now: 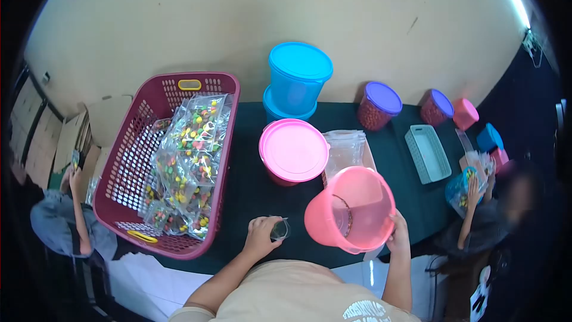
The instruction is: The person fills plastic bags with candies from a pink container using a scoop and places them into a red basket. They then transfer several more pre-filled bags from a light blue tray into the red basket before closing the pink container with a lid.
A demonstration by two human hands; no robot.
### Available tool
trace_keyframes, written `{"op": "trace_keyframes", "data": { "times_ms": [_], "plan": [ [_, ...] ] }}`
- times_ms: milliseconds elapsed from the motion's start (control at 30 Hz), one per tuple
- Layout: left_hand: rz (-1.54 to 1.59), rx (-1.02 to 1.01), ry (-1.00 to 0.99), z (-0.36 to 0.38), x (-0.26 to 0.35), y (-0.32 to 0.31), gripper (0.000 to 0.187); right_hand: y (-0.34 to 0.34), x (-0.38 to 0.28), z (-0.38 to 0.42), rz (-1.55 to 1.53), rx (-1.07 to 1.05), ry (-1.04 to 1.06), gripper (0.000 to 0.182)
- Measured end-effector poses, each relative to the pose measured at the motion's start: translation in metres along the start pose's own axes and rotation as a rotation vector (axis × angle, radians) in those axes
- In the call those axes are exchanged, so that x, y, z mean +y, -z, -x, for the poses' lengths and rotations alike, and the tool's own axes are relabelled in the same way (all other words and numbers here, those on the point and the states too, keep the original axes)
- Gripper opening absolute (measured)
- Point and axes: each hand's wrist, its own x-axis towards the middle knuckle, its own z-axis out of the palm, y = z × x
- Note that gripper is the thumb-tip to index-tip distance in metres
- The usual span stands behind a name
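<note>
My left hand (260, 238) is closed around a small clear cup (281, 229) low over the dark green tabletop. With my right hand (399, 234) I grip the rim of a pink bucket (322, 217) on its right side. The bucket is tilted so that its mouth faces me, and a thin line of small brownish bits shows along its inner bottom edge. Behind it, partly hidden, a shallow box (369, 158) holds clear plastic bags (345, 146). A container with a bright pink lid (294, 150) stands just beyond my hands.
At left, a large maroon basket (224, 161) holds bags of colourful candy (196, 137). Stacked blue tubs (298, 83) stand by the wall. Purple-lidded jars (376, 116) and a pale grey basket (438, 171) are at right. One person (488, 220) works at right, another (71, 220) at left.
</note>
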Motion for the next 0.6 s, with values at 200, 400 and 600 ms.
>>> {"op": "trace_keyframes", "data": {
  "times_ms": [200, 400, 600],
  "plan": [
    [-0.146, -0.162, -0.008, -0.021, 0.031, -0.057, 0.060, 0.047, -0.050, -0.020, -0.101, 0.043, 0.046, 0.028],
    [-0.299, -0.186, 0.059, -0.028, 0.035, -0.112, 0.061, 0.090, -0.063, -0.033, -0.080, 0.191, 0.155, 0.023],
    [-0.327, -0.196, 0.108, -0.030, 0.044, -0.119, 0.071, 0.118, -0.077, -0.038, -0.089, 0.235, 0.132, 0.025]
  ]
}}
